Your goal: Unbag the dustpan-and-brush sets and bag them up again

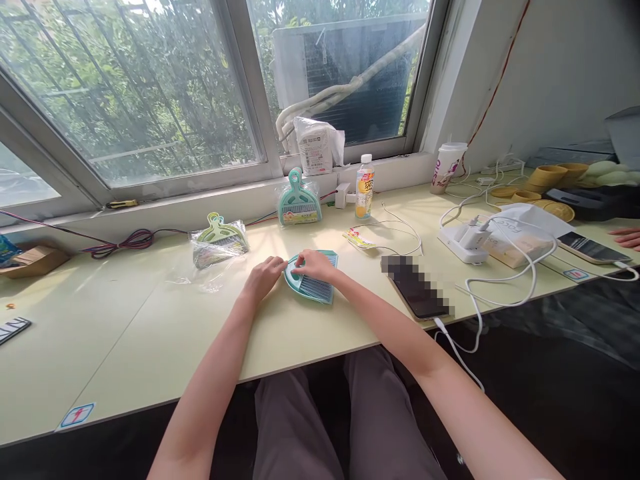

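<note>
A small teal dustpan (332, 258) lies flat on the table with its handle end pointing left. A matching brush (316, 289) with pale bristles rests in it. My left hand (266, 276) is closed at the handle end of the dustpan; its fingertips are partly hidden. Reaching over from the right, my right hand (316, 265) has its fingers bent and pressed on the brush's handle part. Behind them, a second teal dustpan set (299, 203) leans against the wall in clear wrap. A green dustpan set (219, 239) in crumpled clear plastic lies to the left.
A printed card (360, 239) and a drink bottle (365, 188) stand beyond my right hand. A phone (417, 287), a power strip (464, 243) and loose white cables lie to the right. Another person's hand (625, 238) shows at the right edge. The table's front edge is close.
</note>
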Demonstrator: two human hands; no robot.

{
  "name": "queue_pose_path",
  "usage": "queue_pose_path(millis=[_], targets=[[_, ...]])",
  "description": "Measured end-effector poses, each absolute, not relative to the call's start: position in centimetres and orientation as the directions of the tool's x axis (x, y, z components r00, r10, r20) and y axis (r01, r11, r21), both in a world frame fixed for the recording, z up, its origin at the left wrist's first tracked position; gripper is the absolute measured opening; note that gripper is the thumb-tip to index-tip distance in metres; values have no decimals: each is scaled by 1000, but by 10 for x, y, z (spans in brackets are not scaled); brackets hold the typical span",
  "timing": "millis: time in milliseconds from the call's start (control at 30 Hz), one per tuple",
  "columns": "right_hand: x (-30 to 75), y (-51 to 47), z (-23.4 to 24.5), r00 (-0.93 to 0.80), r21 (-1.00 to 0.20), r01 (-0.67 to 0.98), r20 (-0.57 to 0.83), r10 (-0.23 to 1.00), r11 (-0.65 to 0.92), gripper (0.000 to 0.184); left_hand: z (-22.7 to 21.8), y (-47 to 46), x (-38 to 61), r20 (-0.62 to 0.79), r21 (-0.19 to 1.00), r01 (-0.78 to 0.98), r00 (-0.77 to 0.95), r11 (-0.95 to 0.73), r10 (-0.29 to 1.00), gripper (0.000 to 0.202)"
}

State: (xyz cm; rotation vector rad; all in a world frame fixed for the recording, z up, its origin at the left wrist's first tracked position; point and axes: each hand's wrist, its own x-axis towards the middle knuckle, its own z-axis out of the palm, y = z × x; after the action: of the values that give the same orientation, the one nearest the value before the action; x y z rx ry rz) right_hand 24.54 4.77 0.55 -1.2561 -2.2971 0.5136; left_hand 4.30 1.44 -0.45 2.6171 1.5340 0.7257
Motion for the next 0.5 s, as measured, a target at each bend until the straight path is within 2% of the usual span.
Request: queue_pose_path(millis=[133, 200, 300, 367, 433, 500], targets=[[250, 54, 4, -463, -563, 668, 196, 864, 486, 23, -8, 12, 45, 404, 314, 804, 369, -505, 837, 33], [253, 57, 5, -487, -581, 663, 144, 862, 472, 23, -7, 10, 49, 381, 215, 838, 402, -502, 833, 39], [257, 58, 8, -498, -576, 682, 84, 863, 450, 23, -4, 6, 54, 268, -72, 876, 478, -478, 836, 49], [258, 56, 10, -489, -545, 709, 79, 869, 448, 22, -3, 6, 56, 215, -205, 860, 505, -467, 836, 51], [257, 54, 11, -481, -528, 722, 83, 873, 448, 21, -4, 6, 56, 221, -232, 853, 513, -467, 829, 49], [256, 52, 12, -458, -536, 723, 98, 883, 435, 21, -5, 8, 56, 299, -183, 869, 495, -460, 816, 45]])
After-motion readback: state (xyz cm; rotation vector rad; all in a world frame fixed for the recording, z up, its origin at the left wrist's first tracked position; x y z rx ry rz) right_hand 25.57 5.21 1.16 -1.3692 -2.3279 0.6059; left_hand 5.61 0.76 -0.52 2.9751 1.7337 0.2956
